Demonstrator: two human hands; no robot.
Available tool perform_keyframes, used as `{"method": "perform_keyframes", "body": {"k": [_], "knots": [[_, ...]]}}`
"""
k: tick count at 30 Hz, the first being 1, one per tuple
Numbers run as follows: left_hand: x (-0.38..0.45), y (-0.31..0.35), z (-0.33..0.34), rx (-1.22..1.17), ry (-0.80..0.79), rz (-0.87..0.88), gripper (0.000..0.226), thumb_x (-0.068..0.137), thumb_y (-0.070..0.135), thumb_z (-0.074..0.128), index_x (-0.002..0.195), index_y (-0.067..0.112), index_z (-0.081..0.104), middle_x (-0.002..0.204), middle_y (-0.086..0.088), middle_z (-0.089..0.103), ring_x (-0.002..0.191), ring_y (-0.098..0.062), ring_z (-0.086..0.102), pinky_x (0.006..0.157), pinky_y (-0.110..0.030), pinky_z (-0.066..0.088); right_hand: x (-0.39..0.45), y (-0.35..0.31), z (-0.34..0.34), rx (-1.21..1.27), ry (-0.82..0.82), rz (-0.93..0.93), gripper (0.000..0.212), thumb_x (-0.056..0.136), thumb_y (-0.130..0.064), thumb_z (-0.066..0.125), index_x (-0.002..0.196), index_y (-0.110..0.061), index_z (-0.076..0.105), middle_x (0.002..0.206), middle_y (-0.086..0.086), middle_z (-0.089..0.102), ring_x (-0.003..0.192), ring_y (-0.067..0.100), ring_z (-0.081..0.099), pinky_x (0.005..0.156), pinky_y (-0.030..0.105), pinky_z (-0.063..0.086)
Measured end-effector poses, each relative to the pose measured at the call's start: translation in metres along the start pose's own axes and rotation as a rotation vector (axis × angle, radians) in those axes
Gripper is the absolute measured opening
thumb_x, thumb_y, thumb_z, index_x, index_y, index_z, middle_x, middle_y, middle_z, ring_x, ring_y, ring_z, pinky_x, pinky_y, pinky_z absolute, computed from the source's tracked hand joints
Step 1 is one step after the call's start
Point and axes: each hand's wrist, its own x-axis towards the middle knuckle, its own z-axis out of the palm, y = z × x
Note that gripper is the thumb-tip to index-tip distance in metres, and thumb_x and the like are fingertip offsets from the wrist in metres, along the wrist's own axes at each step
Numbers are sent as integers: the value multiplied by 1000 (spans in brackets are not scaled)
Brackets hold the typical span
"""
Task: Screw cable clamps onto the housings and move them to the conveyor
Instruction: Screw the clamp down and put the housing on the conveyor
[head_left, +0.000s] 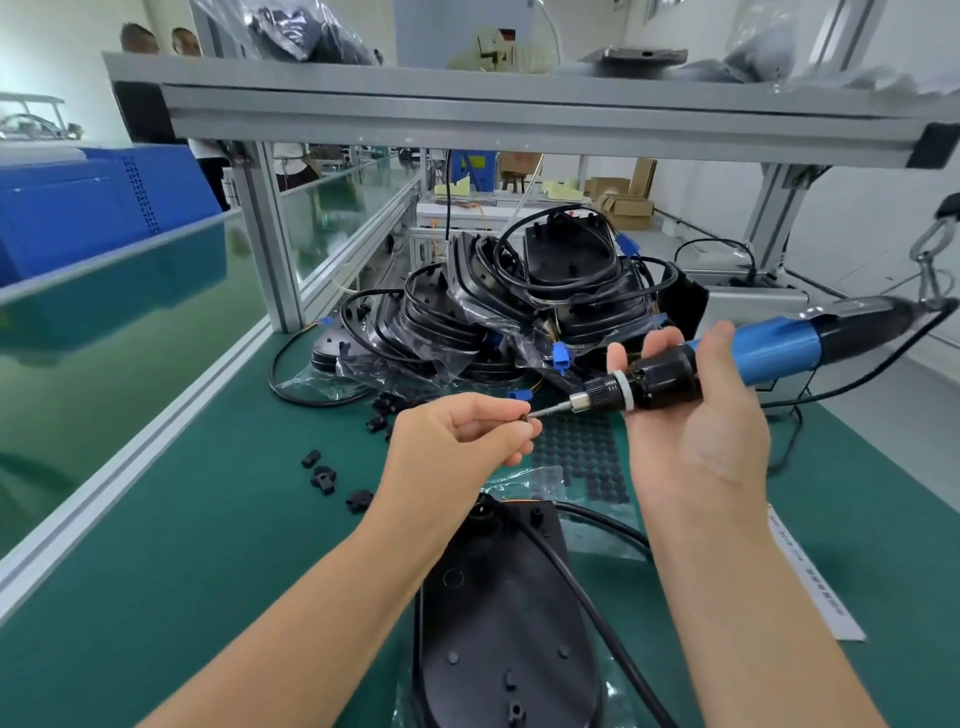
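Housing work sits mid-step: the black, teardrop-shaped plastic housing (498, 613) lies flat on the green-matted bench (208, 545), directly below both forearms, with a thick black cable (582, 587) running across its upper face. It looks like a rigid, light moulded shell, stiff enough to lift by its rim, though the trailing cable would drag and could snag, so taking hold of the edge and cable together seems wise. Neither hand touches it now.

The left hand (462, 436) pinches a tiny dark screw (523, 417) between thumb and fingertips, fingers curled, right at the tip of the thin metal bit (550, 411). So small a screw is slippery and easily dropped; it wants a fingertip pinch near the head. The right hand (691, 410), palm up, has its fingers wrapped round the black collar of the blue and black electric screwdriver (748, 353), which hangs by a metal clip and cord at its far end. That body is heavier and rigid, best held near the collar for control.

Small black plastic cable clamps (323, 477) lie loose on the bench just left of the hands, well clear of the fingers. Beyond, a pile of bagged black housings (519, 301) with cables waits, and the glossy green conveyor (130, 353) runs along the left side
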Motion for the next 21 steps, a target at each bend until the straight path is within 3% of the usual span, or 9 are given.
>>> {"method": "perform_keyframes", "body": {"k": [4,7,11,14,15,18,21], "knots": [[-4,-2,-3,138,-7,141,30,81,3,72,82,33,77,79,5,76,72,-12,72,67,-14,53,0,0,0,-90,-2,1,23,93,-21,63,110,-8,54,86,8,63,75,18,69,74,43,58],[-5,-4,-4,143,-51,157,35,82,2,72,82,37,77,79,6,76,72,-12,72,67,-14,53,-2,1,2,-52,-3,-4,20,92,-20,64,104,-8,54,80,6,63,70,17,66,70,38,57],[-6,-5,-6,145,-32,152,35,83,1,70,94,34,74,84,7,76,76,-10,72,70,-15,53,-4,3,1,-79,-24,-7,21,92,-20,63,106,-8,55,82,6,63,77,19,68,76,43,58],[3,0,-20,329,-145,99,51,85,15,71,127,41,56,110,19,69,101,5,65,89,-16,51,-1,-1,2,-31,-6,24,17,91,-20,65,99,-9,56,81,6,60,69,17,65,75,41,57],[8,5,-30,422,-173,84,49,87,20,69,129,41,54,116,23,65,106,9,61,95,-19,49,2,-4,2,-6,-2,32,17,90,-20,66,97,-9,55,80,5,60,66,16,62,72,39,56],[17,17,-58,589,-484,13,22,89,28,64,106,40,71,111,22,69,106,2,63,98,-25,48,10,-12,1,29,13,42,21,90,-22,66,100,-8,53,77,5,60,62,15,60,68,35,55],[13,12,-56,649,-717,-25,19,86,25,68,101,36,73,110,16,69,102,-13,67,94,-33,51,11,-11,1,-12,3,59,18,91,-22,64,97,-8,53,75,5,59,60,14,59,68,34,54]]}}
